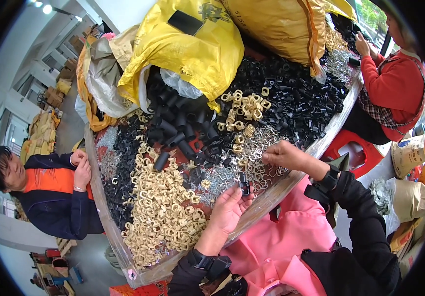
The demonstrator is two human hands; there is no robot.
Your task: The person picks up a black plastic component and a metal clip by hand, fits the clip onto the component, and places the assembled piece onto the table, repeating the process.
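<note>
We find the table (266,201) heaped with loose parts. At its far side, a bright yellow sack (187,54) and an orange-yellow sack (281,29) stand upon it and block our view of the surface behind. Black tubes (173,133) lie below the mouth of the former. To their right we note a broad heap of black fittings (301,93); on the near left, a large pile of beige loops (163,207). A co-worker (54,192) stands past the left edge; another co-worker (392,91), in red, is at the far right, near a red stool (354,150).

The left hand (228,208), at the near edge, pinches a small black part (244,183) between thumb and fingers, holding it above the pile. The right hand (287,157) is above the bent wire pieces (254,172), its fingers curled together; we cannot tell whether they grip anything.
</note>
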